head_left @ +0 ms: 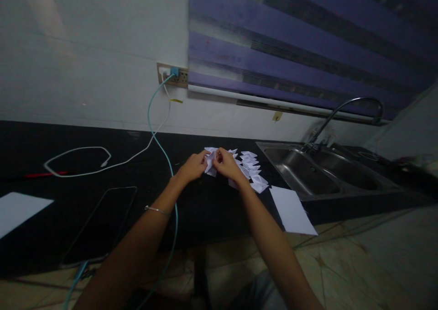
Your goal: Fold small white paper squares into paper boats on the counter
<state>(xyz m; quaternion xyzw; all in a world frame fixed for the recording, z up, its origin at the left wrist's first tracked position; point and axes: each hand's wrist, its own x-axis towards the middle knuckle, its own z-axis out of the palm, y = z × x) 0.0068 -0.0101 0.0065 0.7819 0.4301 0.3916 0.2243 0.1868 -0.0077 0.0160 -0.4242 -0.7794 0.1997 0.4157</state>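
Observation:
Over the black counter, my left hand (195,165) and my right hand (226,164) meet at a small white paper boat (211,162). My left fingers pinch its left side, while the thumb and fingers of my right hand are closed on its right side. Part of the folded paper is hidden behind my fingers. Just beyond and to the right of my right hand lie several more white paper boats (251,167), set close together in rows. Some of them are partly covered by my right hand and wrist.
White paper sheets (292,209) lie beside a steel double sink (304,170) with a tall faucet (342,104). At left are another white sheet (20,209), a dark tablet-like device (102,223) and a white cable (77,175). A teal cable (160,148) runs from the wall socket (183,76) past my left arm.

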